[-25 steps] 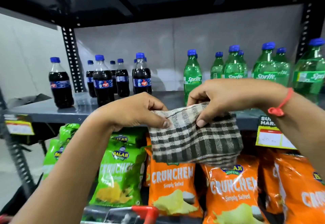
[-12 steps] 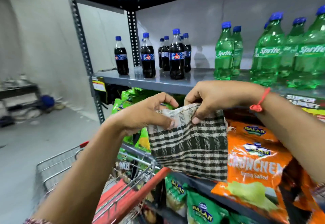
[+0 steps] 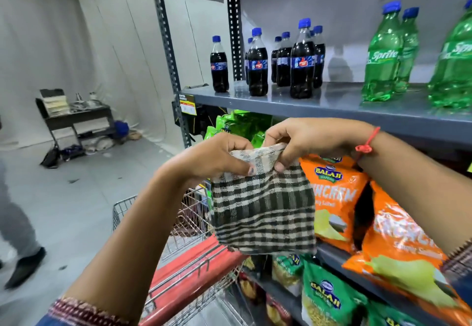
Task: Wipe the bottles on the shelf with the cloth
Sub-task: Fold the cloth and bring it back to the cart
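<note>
A black-and-cream checked cloth (image 3: 265, 213) hangs in front of me, pinched at its top edge by both hands. My left hand (image 3: 217, 158) grips the left corner and my right hand (image 3: 306, 139) grips the right corner; they almost touch. Above them runs the grey shelf (image 3: 332, 107). Several dark cola bottles (image 3: 302, 62) with blue caps stand at its left part. Green Sprite bottles (image 3: 383, 57) stand to the right. Both hands are below the shelf's front edge and apart from the bottles.
Orange chip bags (image 3: 334, 198) and green chip bags (image 3: 324, 297) fill the lower shelves. A red-handled wire cart (image 3: 194, 274) sits under my arms. At the left, open grey floor, a dark table (image 3: 76, 116) by the wall, and a person's leg (image 3: 18, 236).
My view has swung left, so the bottles shifted right and the room's floor, table and a walking person came into sight. Both hands still hold the cloth the same way.
</note>
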Action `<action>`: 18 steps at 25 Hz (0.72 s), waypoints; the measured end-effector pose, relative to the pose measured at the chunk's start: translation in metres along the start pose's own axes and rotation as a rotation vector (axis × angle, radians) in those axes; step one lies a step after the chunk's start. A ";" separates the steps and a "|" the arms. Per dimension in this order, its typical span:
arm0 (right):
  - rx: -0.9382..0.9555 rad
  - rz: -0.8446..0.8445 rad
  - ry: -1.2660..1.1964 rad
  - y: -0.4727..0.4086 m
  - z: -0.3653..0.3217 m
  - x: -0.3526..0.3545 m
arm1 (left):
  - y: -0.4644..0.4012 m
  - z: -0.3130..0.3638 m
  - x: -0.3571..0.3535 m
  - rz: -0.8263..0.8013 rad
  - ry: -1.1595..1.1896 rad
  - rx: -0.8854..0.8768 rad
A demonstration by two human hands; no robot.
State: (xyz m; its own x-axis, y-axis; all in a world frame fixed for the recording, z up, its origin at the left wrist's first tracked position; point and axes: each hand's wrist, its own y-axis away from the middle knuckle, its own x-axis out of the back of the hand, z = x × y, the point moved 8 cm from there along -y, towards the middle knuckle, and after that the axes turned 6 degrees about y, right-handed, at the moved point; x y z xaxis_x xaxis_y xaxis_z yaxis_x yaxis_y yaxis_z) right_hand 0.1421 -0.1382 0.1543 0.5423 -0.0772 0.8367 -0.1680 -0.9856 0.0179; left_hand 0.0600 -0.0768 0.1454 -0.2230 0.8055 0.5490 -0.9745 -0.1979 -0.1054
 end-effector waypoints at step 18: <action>0.173 -0.118 -0.553 -0.024 -0.006 -0.025 | 0.024 -0.039 0.015 -0.053 0.274 0.134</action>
State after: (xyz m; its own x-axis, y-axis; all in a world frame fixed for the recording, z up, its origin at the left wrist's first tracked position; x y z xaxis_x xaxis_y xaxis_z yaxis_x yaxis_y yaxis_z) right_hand 0.1275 -0.1114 0.1359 0.9056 0.0133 0.4240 0.0311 -0.9989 -0.0350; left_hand 0.0320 -0.0483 0.1187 -0.1881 0.9336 0.3050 -0.9771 -0.2092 0.0379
